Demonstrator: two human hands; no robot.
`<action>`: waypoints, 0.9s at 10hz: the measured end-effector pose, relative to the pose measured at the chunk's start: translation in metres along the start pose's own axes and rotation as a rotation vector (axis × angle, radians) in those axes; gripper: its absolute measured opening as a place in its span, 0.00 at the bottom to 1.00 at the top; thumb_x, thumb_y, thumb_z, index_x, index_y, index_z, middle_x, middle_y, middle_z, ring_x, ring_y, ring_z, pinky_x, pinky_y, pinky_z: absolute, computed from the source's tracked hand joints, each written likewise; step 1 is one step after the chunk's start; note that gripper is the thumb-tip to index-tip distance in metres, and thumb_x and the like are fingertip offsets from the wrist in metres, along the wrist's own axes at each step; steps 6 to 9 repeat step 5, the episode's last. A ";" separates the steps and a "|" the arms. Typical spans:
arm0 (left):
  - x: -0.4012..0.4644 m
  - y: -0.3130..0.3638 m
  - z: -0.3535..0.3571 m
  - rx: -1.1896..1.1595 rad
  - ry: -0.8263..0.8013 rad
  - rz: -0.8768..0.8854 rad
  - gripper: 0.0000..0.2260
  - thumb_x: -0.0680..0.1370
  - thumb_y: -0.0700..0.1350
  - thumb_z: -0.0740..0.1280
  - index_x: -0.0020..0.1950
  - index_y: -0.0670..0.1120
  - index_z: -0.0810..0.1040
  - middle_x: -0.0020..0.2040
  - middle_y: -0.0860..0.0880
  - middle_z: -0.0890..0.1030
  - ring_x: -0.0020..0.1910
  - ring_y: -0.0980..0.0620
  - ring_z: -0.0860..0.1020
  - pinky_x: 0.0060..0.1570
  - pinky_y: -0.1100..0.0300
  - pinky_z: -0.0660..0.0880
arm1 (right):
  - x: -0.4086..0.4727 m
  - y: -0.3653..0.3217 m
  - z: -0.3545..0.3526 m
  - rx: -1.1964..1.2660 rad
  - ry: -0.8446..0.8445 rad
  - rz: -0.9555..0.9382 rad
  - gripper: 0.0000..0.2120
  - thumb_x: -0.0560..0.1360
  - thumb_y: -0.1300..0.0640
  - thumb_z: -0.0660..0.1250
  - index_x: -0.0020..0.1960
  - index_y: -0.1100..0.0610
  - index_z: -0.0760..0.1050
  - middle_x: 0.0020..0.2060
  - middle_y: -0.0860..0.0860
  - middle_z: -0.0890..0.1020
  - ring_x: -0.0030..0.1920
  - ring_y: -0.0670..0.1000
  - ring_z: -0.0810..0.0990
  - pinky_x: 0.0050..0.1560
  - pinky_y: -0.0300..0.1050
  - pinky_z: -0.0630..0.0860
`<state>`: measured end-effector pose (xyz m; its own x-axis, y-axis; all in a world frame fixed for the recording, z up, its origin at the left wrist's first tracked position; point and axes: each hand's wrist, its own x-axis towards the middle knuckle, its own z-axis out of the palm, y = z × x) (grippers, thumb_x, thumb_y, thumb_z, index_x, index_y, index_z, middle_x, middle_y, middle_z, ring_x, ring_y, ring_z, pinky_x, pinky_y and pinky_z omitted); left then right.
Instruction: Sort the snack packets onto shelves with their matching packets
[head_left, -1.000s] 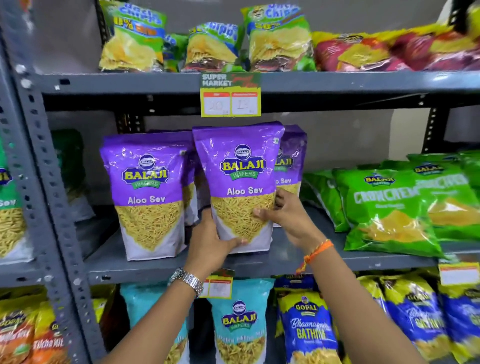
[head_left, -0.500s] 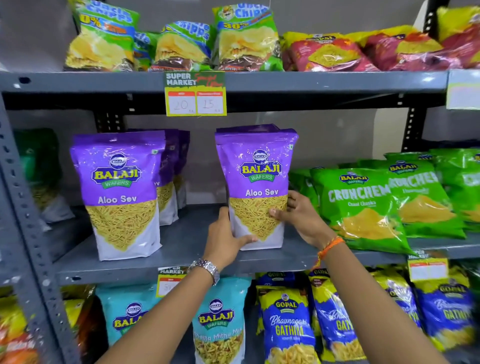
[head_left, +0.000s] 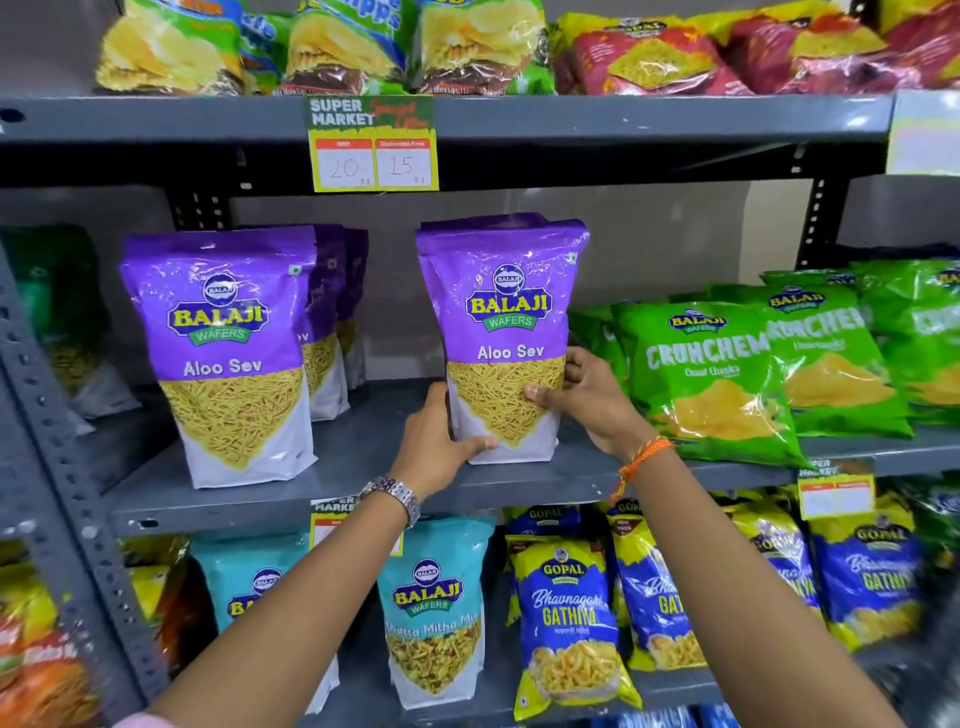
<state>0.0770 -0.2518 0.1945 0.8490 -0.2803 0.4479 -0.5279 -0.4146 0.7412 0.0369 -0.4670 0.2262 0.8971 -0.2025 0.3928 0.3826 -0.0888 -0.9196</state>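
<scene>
Both my hands are on the purple Aloo Sev packet (head_left: 506, 343), which stands upright on the grey middle shelf (head_left: 363, 441), base touching the metal. My left hand (head_left: 439, 441) wraps the lower left corner, thumb across the white front; my right hand (head_left: 584, 395) clasps the right edge, fingers (head_left: 540, 391) curled onto the yellow window. A second purple packet sits right behind it, only its top rim showing. Well apart to the left stands the matching Aloo Sev row (head_left: 223, 353), one full packet in front and slivers of others behind. Just beside my right hand lean the green Crunchem bags (head_left: 711, 374). Above, the chip bags (head_left: 332, 47) are cut off at the top, over a price tag (head_left: 373, 143) reading 20 and 15. Below, teal Balaji pouches (head_left: 431, 608) and blue Gathiya bags (head_left: 569, 618) are partly hidden by my forearms. The far left is blurred behind the post (head_left: 57, 467).
</scene>
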 end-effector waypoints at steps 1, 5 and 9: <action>0.000 0.000 -0.002 0.008 -0.014 -0.009 0.34 0.65 0.50 0.82 0.65 0.48 0.70 0.63 0.46 0.82 0.60 0.45 0.82 0.57 0.45 0.81 | -0.002 -0.002 0.000 0.000 0.002 0.004 0.23 0.69 0.70 0.77 0.59 0.60 0.73 0.50 0.54 0.84 0.50 0.51 0.84 0.48 0.40 0.85; -0.012 0.006 -0.008 0.052 -0.025 0.012 0.41 0.65 0.52 0.82 0.72 0.46 0.66 0.69 0.45 0.78 0.67 0.44 0.78 0.65 0.46 0.77 | -0.017 -0.014 0.000 -0.127 0.061 0.059 0.40 0.63 0.62 0.82 0.69 0.58 0.65 0.59 0.55 0.81 0.63 0.56 0.79 0.65 0.55 0.78; -0.012 0.006 -0.008 0.052 -0.025 0.012 0.41 0.65 0.52 0.82 0.72 0.46 0.66 0.69 0.45 0.78 0.67 0.44 0.78 0.65 0.46 0.77 | -0.017 -0.014 0.000 -0.127 0.061 0.059 0.40 0.63 0.62 0.82 0.69 0.58 0.65 0.59 0.55 0.81 0.63 0.56 0.79 0.65 0.55 0.78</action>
